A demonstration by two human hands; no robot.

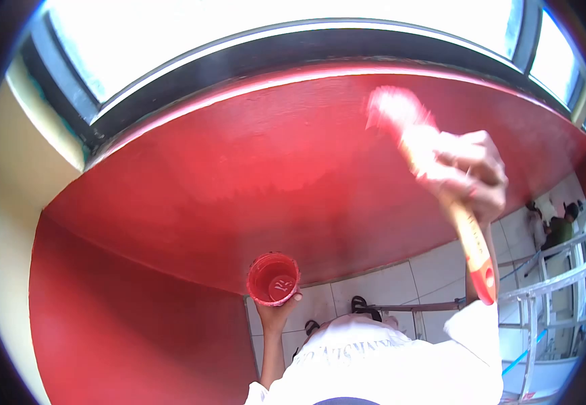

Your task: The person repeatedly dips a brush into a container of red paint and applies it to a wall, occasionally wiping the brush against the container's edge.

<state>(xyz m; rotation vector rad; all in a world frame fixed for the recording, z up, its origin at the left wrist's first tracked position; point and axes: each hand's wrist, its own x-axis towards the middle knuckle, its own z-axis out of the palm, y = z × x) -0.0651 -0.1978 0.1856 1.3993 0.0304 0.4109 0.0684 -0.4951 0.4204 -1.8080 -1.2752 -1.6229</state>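
My right hand [471, 172] is wrapped round the wooden handle of a paintbrush [470, 236], raised before the wall. Red paint coats its bristles, which point up and left and look smeared by motion; the handle's end is red. Low and to the left, my left hand [279, 312] grips a small paint cup [272, 278] from beneath and the side, thumb at its right edge. Red paint covers the inside of the cup, with pale marks at the bottom. In front of me the wall [239, 162] is red, with wet, shiny patches across its middle.
A dark window frame [306, 50] runs along the wall's top. Cream wall [9, 189] borders it at left. On the right stands a metal ladder [532, 317] over the tiled floor [434, 273]. Other people [559, 229] are farther back at right.
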